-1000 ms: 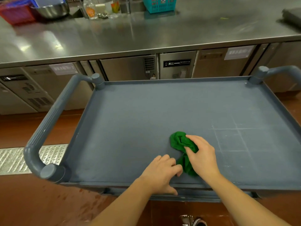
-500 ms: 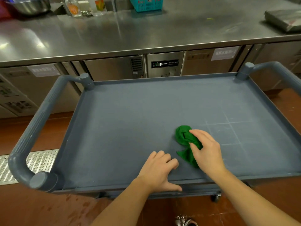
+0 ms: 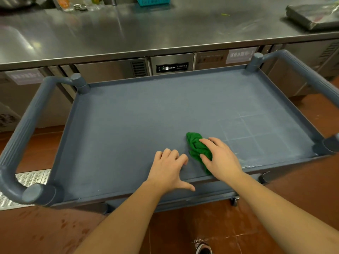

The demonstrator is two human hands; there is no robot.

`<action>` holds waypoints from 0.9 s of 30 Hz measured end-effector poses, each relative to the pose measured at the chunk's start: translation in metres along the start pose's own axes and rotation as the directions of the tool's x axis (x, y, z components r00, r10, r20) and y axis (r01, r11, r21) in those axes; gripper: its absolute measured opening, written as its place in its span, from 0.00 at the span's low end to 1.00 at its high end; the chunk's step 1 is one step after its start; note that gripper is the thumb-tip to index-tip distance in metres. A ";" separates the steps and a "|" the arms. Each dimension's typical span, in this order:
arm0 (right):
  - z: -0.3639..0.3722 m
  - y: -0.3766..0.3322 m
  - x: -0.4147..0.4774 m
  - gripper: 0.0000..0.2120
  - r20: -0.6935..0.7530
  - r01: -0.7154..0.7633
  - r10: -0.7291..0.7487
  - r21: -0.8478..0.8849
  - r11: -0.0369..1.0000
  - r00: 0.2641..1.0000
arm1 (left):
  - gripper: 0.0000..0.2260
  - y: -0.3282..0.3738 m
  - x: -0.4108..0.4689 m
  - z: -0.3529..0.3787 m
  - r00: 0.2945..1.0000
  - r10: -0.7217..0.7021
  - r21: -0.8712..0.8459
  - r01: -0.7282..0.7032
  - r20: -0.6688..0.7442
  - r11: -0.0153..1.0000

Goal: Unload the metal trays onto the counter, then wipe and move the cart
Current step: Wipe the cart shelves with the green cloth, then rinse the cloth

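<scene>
One grey cart [image 3: 128, 132] stands before the steel counter [image 3: 165, 30]. Two hands are on its shelf. The left hand [image 3: 168, 171] rests near the front rim, fingers loosely bent, holding nothing. The right hand [image 3: 222, 159] grips one green cloth [image 3: 194, 143].

Stainless bench [image 3: 165, 33] along the far side (bright glare on its top); refrigerated cabinets [image 3: 110, 69] beneath; red-brown tiled floor [image 3: 211, 226]; metal drain grate [image 3: 31, 178] at left.

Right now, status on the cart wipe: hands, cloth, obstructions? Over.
Right hand grips green cloth on cart shelf, near front edge. Left hand rests beside it, thumb over rim. No trays on shelf; white scuff lines right of cloth.
</scene>
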State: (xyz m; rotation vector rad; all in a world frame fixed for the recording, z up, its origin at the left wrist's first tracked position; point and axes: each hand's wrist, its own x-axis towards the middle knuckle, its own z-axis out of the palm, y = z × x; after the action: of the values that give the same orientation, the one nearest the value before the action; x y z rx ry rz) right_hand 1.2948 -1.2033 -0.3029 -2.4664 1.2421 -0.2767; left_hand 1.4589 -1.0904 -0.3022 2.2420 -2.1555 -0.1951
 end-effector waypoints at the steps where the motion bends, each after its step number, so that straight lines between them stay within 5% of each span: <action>1: -0.001 0.000 0.004 0.23 0.016 0.013 -0.013 -0.009 1.000 1.000 | 0.36 0.000 0.001 -0.002 1.000 -0.025 0.011 0.024 0.010 1.000; 11: -0.007 0.015 0.015 0.22 0.013 0.078 -0.078 0.004 0.997 0.997 | 0.37 -0.002 0.000 -0.010 0.991 -0.131 0.087 0.128 0.034 0.988; 20: -0.076 0.115 -0.003 0.21 -0.143 -0.263 0.251 -0.077 0.962 0.957 | 0.36 -0.005 0.009 -0.013 0.973 -0.228 0.119 0.222 0.036 0.968; 27: -0.079 0.114 -0.003 0.19 -0.238 -0.275 0.287 0.080 0.958 0.928 | 0.37 -0.014 0.014 -0.014 0.963 -0.249 0.130 0.235 0.103 0.963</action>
State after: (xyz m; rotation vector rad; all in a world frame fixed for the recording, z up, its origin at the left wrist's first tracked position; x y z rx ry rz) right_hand 1.1830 -1.2819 -0.2767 -2.2263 1.6515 -0.5401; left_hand 1.4749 -1.1050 -0.2909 2.6234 -1.9863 -0.2172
